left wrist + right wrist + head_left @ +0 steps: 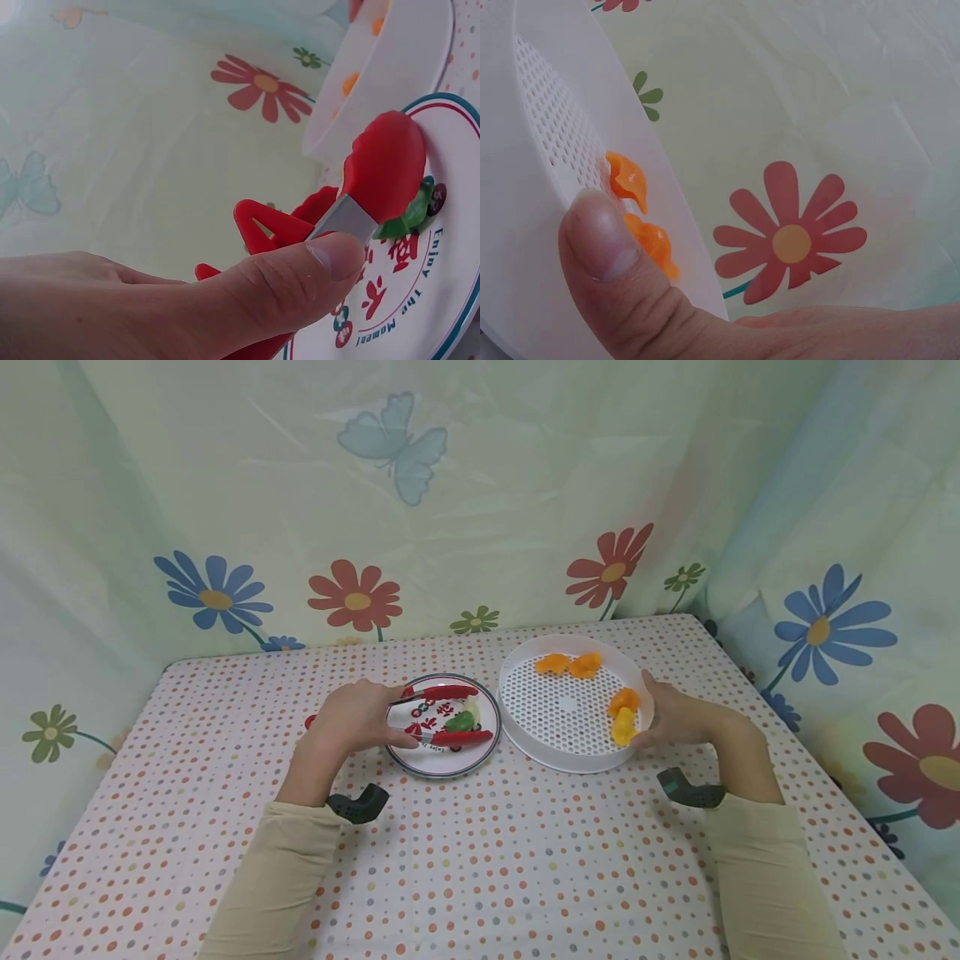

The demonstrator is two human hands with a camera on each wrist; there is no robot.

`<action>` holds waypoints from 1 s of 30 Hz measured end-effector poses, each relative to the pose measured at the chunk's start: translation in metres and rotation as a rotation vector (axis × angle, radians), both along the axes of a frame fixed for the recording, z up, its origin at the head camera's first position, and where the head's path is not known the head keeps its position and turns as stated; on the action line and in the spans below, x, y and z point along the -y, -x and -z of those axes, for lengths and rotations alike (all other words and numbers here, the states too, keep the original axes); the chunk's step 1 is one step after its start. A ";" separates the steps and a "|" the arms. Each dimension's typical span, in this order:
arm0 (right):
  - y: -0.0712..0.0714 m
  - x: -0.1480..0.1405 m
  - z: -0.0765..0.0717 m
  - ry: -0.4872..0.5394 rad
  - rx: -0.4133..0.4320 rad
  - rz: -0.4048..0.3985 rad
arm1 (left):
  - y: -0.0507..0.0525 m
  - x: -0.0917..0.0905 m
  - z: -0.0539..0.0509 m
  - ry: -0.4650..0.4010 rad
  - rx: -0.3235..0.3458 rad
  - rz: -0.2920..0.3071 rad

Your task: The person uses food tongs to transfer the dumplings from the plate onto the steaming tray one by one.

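Note:
My left hand (356, 718) holds a pair of red-tipped metal tongs (453, 737) over a white plate (442, 772) with a dark rim and red print. The tongs' two arms are spread, with a green and whitish dumpling-like piece (460, 722) between them on the plate. In the left wrist view the thumb presses the metal of the tongs (386, 165). My right hand (678, 714) grips the right wall of a round white steamer tray (555, 706), thumb at the rim. Inside lie orange dumpling-like pieces (586, 665) at the back and, beside the hand, an orange and a yellow one (623, 727).
Plate and tray stand side by side on a dotted tablecloth (480, 860). A flowered curtain (487, 527) hangs behind the table and at both sides. A small red thing (310, 721) shows partly behind the left hand. Dark devices (360, 804) are worn at both wrists.

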State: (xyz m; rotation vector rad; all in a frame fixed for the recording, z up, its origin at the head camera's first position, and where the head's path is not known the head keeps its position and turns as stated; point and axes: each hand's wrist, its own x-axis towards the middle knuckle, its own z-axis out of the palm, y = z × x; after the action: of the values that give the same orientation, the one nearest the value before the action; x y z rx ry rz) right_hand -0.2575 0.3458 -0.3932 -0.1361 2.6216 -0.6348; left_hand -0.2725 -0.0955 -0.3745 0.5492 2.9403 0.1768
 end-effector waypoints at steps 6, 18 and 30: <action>-0.001 -0.001 0.001 -0.003 -0.008 -0.005 | -0.001 -0.002 -0.001 0.018 -0.011 -0.008; 0.000 -0.001 0.001 -0.009 0.002 0.001 | -0.003 -0.005 -0.004 0.064 -0.083 0.020; 0.001 -0.001 0.002 0.034 -0.023 -0.022 | -0.004 -0.006 -0.007 0.077 -0.107 0.019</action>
State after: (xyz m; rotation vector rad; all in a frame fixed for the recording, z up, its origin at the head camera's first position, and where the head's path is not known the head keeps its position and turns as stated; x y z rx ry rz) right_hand -0.2584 0.3465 -0.3951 -0.1833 2.6287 -0.6742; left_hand -0.2683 -0.0894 -0.3677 0.5933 3.0288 0.0324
